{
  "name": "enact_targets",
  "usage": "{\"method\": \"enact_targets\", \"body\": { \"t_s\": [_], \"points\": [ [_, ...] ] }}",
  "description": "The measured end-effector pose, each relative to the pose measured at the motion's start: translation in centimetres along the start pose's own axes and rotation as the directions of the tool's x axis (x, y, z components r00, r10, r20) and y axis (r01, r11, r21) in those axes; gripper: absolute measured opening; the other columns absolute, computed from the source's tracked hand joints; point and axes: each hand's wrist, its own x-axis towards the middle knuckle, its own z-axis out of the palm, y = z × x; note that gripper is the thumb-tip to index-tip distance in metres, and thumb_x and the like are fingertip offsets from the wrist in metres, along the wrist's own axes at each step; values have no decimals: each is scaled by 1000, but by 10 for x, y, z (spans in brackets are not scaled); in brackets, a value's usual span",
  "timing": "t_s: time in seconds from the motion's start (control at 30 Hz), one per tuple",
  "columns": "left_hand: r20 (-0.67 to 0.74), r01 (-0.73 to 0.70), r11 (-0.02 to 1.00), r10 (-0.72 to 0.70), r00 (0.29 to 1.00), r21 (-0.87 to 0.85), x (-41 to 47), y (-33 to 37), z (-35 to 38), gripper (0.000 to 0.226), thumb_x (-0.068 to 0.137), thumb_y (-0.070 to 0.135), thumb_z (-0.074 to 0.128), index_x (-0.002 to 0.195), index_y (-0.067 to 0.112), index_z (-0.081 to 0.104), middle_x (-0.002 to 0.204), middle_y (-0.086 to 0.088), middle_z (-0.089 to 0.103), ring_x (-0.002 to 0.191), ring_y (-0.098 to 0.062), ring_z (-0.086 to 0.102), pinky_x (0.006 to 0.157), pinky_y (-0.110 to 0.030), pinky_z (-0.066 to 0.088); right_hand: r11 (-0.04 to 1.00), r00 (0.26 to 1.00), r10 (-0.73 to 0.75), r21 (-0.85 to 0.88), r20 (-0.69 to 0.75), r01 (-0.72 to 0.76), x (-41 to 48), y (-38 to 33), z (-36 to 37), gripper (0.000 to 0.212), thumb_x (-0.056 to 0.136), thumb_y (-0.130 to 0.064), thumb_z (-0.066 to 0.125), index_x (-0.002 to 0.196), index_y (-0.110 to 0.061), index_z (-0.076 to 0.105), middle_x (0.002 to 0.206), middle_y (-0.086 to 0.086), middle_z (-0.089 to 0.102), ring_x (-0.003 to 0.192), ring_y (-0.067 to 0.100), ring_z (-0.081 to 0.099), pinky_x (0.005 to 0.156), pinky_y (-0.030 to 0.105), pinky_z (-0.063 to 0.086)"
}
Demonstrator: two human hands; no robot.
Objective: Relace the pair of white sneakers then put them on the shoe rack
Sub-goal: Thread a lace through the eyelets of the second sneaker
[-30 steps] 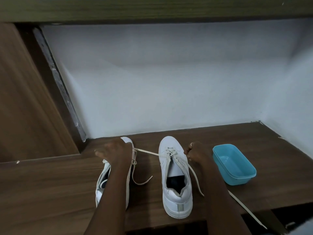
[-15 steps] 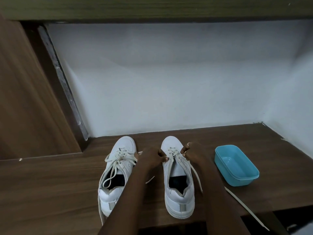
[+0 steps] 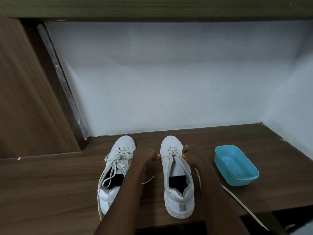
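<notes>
Two white sneakers stand side by side on the dark wooden surface (image 3: 50, 192), toes toward the wall. The left sneaker (image 3: 116, 168) has its laces threaded and hanging loose. The right sneaker (image 3: 176, 180) is laced only near the toe. My left hand (image 3: 144, 154) pinches one end of the right sneaker's lace at the shoe's left side. My right hand (image 3: 192, 155) pinches the other part of that lace (image 3: 237, 199), which trails off the front edge to the right.
A blue plastic tub (image 3: 237, 164) sits right of the shoes. A white wall closes the back and right side. A wooden panel (image 3: 25, 107) stands at the left, and a wooden shelf (image 3: 152, 7) runs overhead.
My left hand moved from over the left sneaker across to the right sneaker's left side, uncovering the left shoe. My right hand stayed at the right shoe's eyelets.
</notes>
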Motion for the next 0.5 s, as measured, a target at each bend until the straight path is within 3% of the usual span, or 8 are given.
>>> {"method": "enact_targets", "body": {
  "t_s": [0.1, 0.17, 0.2, 0.3, 0.37, 0.43, 0.5],
  "points": [
    [-35, -6, 993, 11, 999, 117, 3, -3, 5, 23, 88, 25, 57, 81, 6, 69, 105, -11, 66, 102, -23, 59, 77, -28, 42, 999, 1000, 9, -38, -3, -9, -2, 1, -2, 34, 87, -4, 49, 59, -23, 43, 79, 2, 54, 81, 19, 49, 73, 30, 40],
    [-64, 56, 994, -51, 997, 92, 4, -4, 9, 24, 80, 17, 61, 57, 14, 54, 90, -8, 62, 93, -22, 59, 72, -27, 40, 998, 1000, 10, -59, -10, -10, -2, 1, -1, 35, 88, -6, 49, 59, -25, 42, 84, 2, 55, 82, 19, 51, 75, 30, 41],
    [-79, 81, 996, -78, 994, 38, 4, -4, 10, 28, 79, 16, 61, 54, 17, 49, 84, -4, 59, 93, -23, 59, 77, -29, 42, 998, 1000, 11, -62, -13, -12, -3, 1, -1, 35, 89, -7, 50, 60, -25, 42, 87, 3, 55, 84, 20, 52, 77, 31, 43],
    [-89, 109, 994, -108, 990, 6, 5, -1, 14, 31, 76, 16, 61, 49, 15, 48, 69, -1, 53, 94, -26, 60, 87, -34, 45, 997, 999, 22, -75, -22, -24, -2, 1, -1, 22, 90, -10, 52, 70, -19, 52, 99, 8, 62, 94, 24, 57, 83, 33, 45],
    [-85, 100, 995, -98, 992, 27, 1, 1, 13, 32, 77, 16, 61, 48, 14, 47, 68, -3, 52, 85, -27, 58, 76, -27, 47, 995, 999, 35, -95, -13, -36, -2, -1, -1, 9, 91, -12, 53, 84, -14, 58, 109, 10, 63, 98, 24, 57, 83, 32, 43],
    [-47, 70, 997, -68, 997, 32, 4, 0, 12, 29, 81, 15, 58, 53, 10, 50, 77, -7, 58, 80, -24, 55, 58, -22, 39, 991, 997, 73, -116, 1, -72, -1, -2, -2, 14, 92, -12, 52, 78, -15, 51, 115, 14, 61, 102, 27, 56, 86, 33, 44],
    [-50, 29, 999, -27, 998, 26, 2, -1, 10, 22, 85, 15, 58, 67, 4, 61, 99, -14, 65, 93, -27, 59, 63, -25, 42, 981, 993, 117, -153, -1, -116, -3, 0, 0, 13, 92, -12, 51, 80, -15, 51, 119, 14, 59, 108, 28, 56, 86, 33, 44]
  ]
}}
